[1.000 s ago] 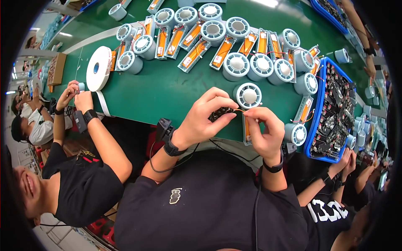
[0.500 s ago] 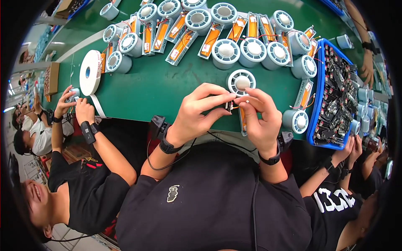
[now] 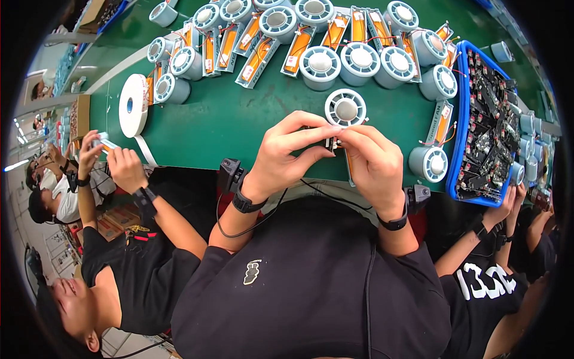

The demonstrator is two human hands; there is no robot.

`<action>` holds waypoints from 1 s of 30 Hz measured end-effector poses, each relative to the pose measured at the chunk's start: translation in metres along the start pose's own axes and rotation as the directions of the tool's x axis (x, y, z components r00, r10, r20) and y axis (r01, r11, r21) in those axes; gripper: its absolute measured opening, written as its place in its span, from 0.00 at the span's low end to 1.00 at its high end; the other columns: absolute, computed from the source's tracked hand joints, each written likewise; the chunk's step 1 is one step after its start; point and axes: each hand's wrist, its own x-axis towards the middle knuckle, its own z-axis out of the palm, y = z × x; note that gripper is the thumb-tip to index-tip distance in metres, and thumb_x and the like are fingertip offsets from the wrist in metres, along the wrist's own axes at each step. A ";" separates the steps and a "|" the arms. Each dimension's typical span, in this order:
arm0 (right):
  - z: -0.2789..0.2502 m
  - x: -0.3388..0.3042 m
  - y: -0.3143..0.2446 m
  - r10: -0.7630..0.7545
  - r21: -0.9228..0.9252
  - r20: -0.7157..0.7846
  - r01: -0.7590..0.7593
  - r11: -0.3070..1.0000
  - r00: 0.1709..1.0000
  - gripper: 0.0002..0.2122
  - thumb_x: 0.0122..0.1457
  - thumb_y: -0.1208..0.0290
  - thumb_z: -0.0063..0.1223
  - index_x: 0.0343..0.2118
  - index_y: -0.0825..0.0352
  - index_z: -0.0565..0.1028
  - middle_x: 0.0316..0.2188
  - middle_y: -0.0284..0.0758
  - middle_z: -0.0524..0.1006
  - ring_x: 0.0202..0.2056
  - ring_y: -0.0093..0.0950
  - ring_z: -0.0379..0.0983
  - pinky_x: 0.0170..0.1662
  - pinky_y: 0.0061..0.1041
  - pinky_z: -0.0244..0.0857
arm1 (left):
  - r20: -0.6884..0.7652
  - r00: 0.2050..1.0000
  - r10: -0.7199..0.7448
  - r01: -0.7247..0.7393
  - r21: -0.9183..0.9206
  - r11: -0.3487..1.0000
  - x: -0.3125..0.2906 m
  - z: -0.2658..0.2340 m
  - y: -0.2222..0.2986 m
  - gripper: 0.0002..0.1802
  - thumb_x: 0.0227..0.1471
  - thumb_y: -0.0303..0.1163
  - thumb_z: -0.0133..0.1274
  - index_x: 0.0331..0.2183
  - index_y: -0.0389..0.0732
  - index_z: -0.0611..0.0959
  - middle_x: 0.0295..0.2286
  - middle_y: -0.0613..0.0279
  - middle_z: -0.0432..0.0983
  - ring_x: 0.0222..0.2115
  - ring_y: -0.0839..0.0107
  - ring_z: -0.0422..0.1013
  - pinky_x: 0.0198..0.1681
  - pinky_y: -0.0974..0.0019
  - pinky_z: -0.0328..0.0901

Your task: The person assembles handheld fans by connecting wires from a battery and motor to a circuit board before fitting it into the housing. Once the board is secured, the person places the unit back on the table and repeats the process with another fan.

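Between the thumb and fingers of my left hand (image 3: 287,152) is a small black circuit board (image 3: 330,143), mostly covered by the fingertips. My right hand (image 3: 376,164) is closed, its fingertips pressed against the board's right side; what they pinch is hidden. Just beyond the fingertips stands a pale blue round housing (image 3: 345,109) with a slotted rim and a silver dome. An orange battery in its pale blue holder (image 3: 350,166) lies beneath my hands, largely covered by the right one.
Several similar housings (image 3: 320,66) with battery holders (image 3: 257,63) crowd the table's far side. A blue bin (image 3: 455,149) of black circuit boards stands at the right. A white tape roll (image 3: 133,105) is at the left. Co-workers sit on both sides, one with hands (image 3: 122,164) at the table.
My right fingers have closed in against the board, covering the small white piece that showed between them. The left hand keeps its pinch. The co-worker at the left has lowered their hands slightly.
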 end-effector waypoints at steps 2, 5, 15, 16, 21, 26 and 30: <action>0.001 0.000 0.000 -0.006 0.048 -0.002 0.006 0.999 1.000 0.09 0.52 0.88 0.60 0.36 0.73 0.81 0.32 0.43 0.83 0.31 0.35 0.82 0.34 0.27 0.75 | 0.005 1.000 -0.002 0.002 -0.004 1.000 0.000 0.000 0.000 0.25 0.39 0.16 0.68 0.45 0.36 0.87 0.40 0.55 0.79 0.41 0.63 0.78 0.43 0.66 0.74; -0.001 0.000 0.003 -0.056 0.041 -0.004 0.056 0.998 0.998 0.08 0.52 0.87 0.60 0.35 0.72 0.80 0.32 0.43 0.83 0.31 0.35 0.83 0.34 0.27 0.75 | 0.003 1.000 -0.007 0.007 -0.045 0.999 0.000 0.000 -0.001 0.25 0.39 0.16 0.68 0.44 0.36 0.87 0.40 0.55 0.79 0.41 0.63 0.78 0.43 0.66 0.74; -0.001 -0.002 0.008 -0.055 0.058 -0.028 0.057 0.997 0.998 0.07 0.50 0.84 0.63 0.33 0.69 0.80 0.31 0.38 0.84 0.28 0.34 0.82 0.31 0.27 0.73 | -0.029 0.997 0.076 -0.077 -0.007 0.997 -0.002 0.008 -0.003 0.25 0.40 0.15 0.67 0.44 0.38 0.87 0.40 0.56 0.80 0.40 0.63 0.78 0.42 0.65 0.75; -0.003 -0.002 0.009 -0.077 0.055 -0.019 0.078 0.995 0.997 0.07 0.51 0.85 0.62 0.33 0.70 0.80 0.32 0.39 0.84 0.29 0.35 0.83 0.32 0.27 0.74 | -0.041 0.997 0.059 -0.060 -0.016 0.998 -0.001 0.009 -0.002 0.26 0.40 0.15 0.67 0.45 0.39 0.87 0.40 0.57 0.80 0.39 0.63 0.78 0.41 0.64 0.75; -0.007 -0.003 0.008 -0.108 0.025 -0.004 0.108 0.994 0.994 0.07 0.50 0.86 0.62 0.32 0.71 0.81 0.32 0.41 0.85 0.32 0.36 0.84 0.36 0.28 0.75 | -0.050 0.997 0.065 -0.068 -0.055 0.996 -0.004 0.010 -0.003 0.26 0.39 0.15 0.67 0.45 0.41 0.87 0.40 0.58 0.80 0.39 0.63 0.78 0.40 0.64 0.75; -0.004 -0.002 0.004 -0.085 -0.010 -0.017 0.085 0.996 0.996 0.07 0.51 0.86 0.62 0.33 0.72 0.81 0.31 0.42 0.84 0.30 0.35 0.83 0.34 0.26 0.75 | -0.058 0.993 0.101 -0.103 -0.040 0.994 -0.002 0.010 -0.007 0.24 0.38 0.16 0.69 0.42 0.36 0.88 0.39 0.56 0.80 0.39 0.62 0.78 0.41 0.64 0.75; -0.004 -0.003 0.004 -0.081 0.075 0.008 0.080 0.994 0.997 0.08 0.51 0.86 0.62 0.35 0.73 0.82 0.30 0.42 0.84 0.24 0.30 0.81 0.29 0.22 0.72 | -0.094 0.978 0.186 -0.182 0.047 0.982 -0.004 0.012 -0.010 0.24 0.36 0.16 0.70 0.41 0.38 0.88 0.37 0.58 0.80 0.38 0.62 0.78 0.41 0.63 0.75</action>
